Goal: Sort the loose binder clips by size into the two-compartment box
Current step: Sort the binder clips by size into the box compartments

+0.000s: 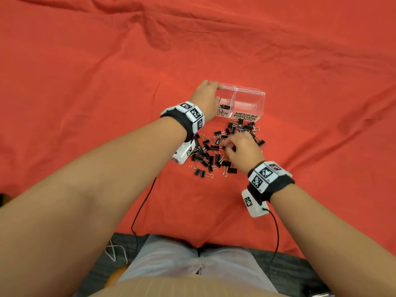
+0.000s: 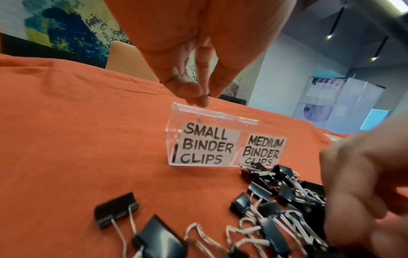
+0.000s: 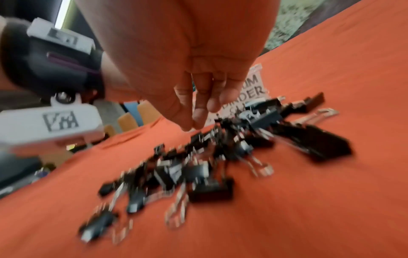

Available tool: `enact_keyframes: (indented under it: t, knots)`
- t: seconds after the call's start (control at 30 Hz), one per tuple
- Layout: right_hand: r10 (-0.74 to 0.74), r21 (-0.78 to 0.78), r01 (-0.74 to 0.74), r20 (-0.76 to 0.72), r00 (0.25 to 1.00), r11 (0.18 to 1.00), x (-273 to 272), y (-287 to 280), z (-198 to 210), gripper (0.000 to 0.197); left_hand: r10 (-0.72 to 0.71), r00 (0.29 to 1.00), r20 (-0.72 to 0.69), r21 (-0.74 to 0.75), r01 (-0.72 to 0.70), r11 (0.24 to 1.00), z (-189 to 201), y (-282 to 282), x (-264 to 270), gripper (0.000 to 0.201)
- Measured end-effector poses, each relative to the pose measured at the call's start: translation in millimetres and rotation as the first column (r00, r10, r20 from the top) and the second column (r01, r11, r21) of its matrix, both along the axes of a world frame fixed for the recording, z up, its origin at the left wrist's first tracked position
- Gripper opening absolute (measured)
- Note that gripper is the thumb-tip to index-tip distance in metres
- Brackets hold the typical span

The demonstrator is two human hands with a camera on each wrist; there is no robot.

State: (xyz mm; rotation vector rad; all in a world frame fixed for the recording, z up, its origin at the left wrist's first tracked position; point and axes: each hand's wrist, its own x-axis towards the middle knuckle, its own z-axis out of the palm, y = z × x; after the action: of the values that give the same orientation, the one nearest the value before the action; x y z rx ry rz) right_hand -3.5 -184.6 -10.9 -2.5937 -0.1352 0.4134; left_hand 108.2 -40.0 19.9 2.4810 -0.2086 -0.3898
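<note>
I see the clear two-compartment box (image 1: 248, 97) a little above the middle of the head view, standing on the desk under an orange-red cloth (image 1: 85, 82). Its near wall has two paper labels: "SMALL BINDER CLIPS" (image 2: 207, 146) on the left part and "MEDIUM BINDER CLIPS" (image 2: 262, 150) on the right part.

My left hand (image 1: 206, 99) is at the left end of the box. In the left wrist view its fingertips (image 2: 194, 97) touch the upper rim over the small compartment, with the fingers bent downward together. I cannot tell if this grip holds something or only rests on the rim. At least one small black clip (image 1: 226, 105) already lies inside the small compartment. In the medium compartment I see no clip.

The pile of loose binder clips (image 1: 216, 153) lies just below the box in the head view, black bodies with silver wire handles, of two sizes mixed together. Some of them touch the front of the medium side.

My right hand (image 1: 242, 151) is over the right part of the pile, fingers curled down to the clips. The right wrist view is blurred, so I cannot tell whether this grip has closed on a clip.
</note>
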Motion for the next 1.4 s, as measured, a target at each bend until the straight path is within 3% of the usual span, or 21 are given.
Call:
enact_keyframes:
  t: [0.17, 0.3, 0.4, 0.47, 0.57, 0.67, 0.77, 0.9, 1.0, 1.17, 1.3, 1.4]
  knots:
    - [0.088, -0.116, -0.089, -0.015, 0.996, 0.989, -10, -4, -18, 0.026, -0.105, 0.994, 0.018, 0.038, 0.104, 0.994, -1, 8, -40, 0.024]
    - [0.002, -0.029, -0.002, 0.023, 1.000, 1.000, -3, -10, -18, 0.027, -0.333, 0.939, -0.089, 0.116, 0.341, 0.933, -15, 21, -80, 0.016]
    - [-0.042, 0.009, 0.042, 0.035, 0.999, 0.999, -2, -14, -16, 0.025, -0.409, 0.899, -0.157, 0.179, 0.433, 0.884, -29, 31, -99, 0.021]
    - [0.009, 0.016, -0.010, 0.032, 0.999, 1.000, -7, -14, -14, 0.021, -0.429, 0.888, -0.166, 0.206, 0.457, 0.865, -37, 37, -104, 0.027]
    - [0.129, 0.003, -0.129, -0.004, 0.992, 0.992, -22, -6, -13, 0.019, -0.406, 0.901, -0.152, 0.222, 0.432, 0.874, -42, 41, -102, 0.032]
    - [0.171, -0.068, -0.176, -0.073, 0.983, 0.982, -29, 0, -19, 0.030, -0.344, 0.930, -0.133, 0.211, 0.365, 0.907, -44, 43, -95, 0.035]
    - [0.117, -0.062, -0.120, -0.060, 0.991, 0.991, -27, 0, -24, 0.029, -0.275, 0.957, -0.092, 0.189, 0.288, 0.939, -44, 46, -90, 0.033]
    - [0.065, -0.033, -0.067, -0.049, 0.997, 0.997, -23, -4, -27, 0.024, -0.215, 0.976, -0.024, 0.151, 0.216, 0.965, -41, 47, -96, 0.012]
    - [0.019, 0.007, -0.019, -0.030, 0.999, 1.000, -21, -8, -27, 0.022, -0.262, 0.963, -0.058, 0.172, 0.268, 0.948, -40, 44, -108, 0.007]
    - [-0.013, 0.124, 0.015, -0.019, 1.000, 0.992, -22, -5, -16, 0.014, -0.260, 0.963, -0.067, 0.249, 0.268, 0.931, -44, 39, -115, 0.024]
    - [0.061, 0.141, -0.050, -0.073, 0.995, 0.989, -31, 7, -11, 0.011, -0.295, 0.954, -0.056, 0.292, 0.298, 0.909, -47, 33, -116, 0.033]
    - [0.168, 0.119, -0.158, -0.083, 0.982, 0.980, -35, 15, -13, 0.007, -0.305, 0.952, -0.037, 0.302, 0.301, 0.905, -48, 31, -116, 0.026]
